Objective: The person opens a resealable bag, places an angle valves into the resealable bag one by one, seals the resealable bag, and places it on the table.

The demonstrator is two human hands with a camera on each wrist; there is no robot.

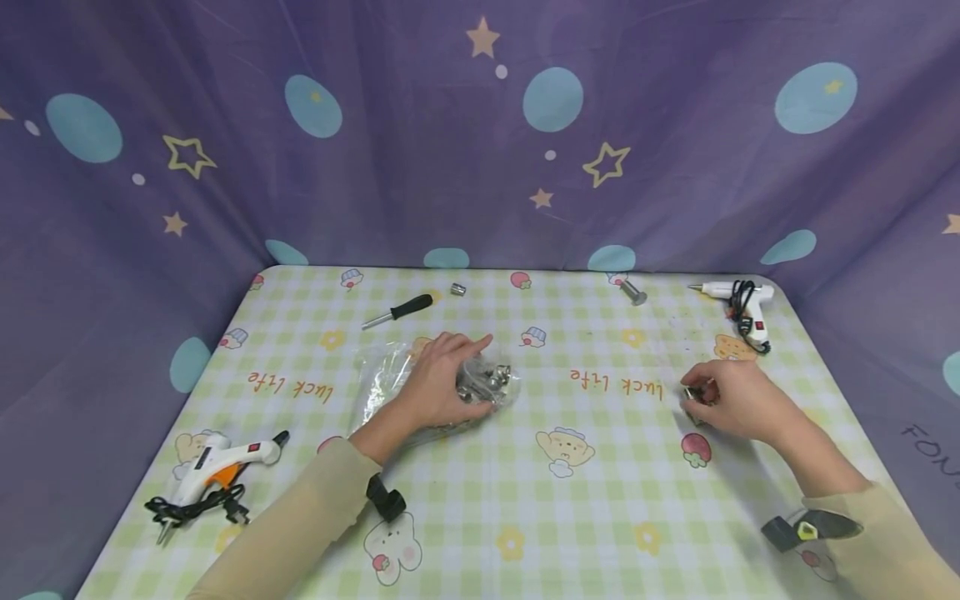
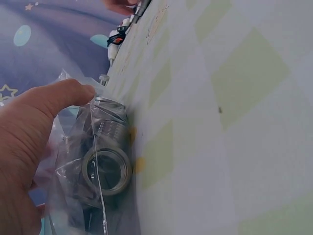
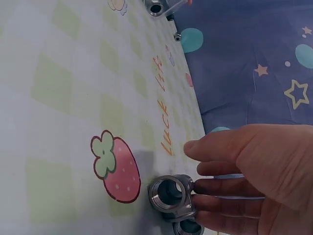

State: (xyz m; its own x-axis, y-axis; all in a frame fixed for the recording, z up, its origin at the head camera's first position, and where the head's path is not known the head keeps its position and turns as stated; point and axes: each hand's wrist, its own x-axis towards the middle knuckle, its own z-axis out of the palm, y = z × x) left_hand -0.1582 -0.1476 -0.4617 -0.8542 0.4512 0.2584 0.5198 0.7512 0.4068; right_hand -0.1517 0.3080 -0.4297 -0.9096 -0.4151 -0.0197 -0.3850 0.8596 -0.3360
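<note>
Metal fittings (image 3: 178, 208) rest on the tabletop (image 1: 465, 517) against the loosely extended fingers of the right hand (image 1: 731, 400), seemingly to stay separate from the clear bag (image 1: 382, 383), which the left hand (image 1: 438, 379) grasps, presumably to steady it.

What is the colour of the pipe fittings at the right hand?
Silver-grey; the pipe fittings show best in the right wrist view.
</note>
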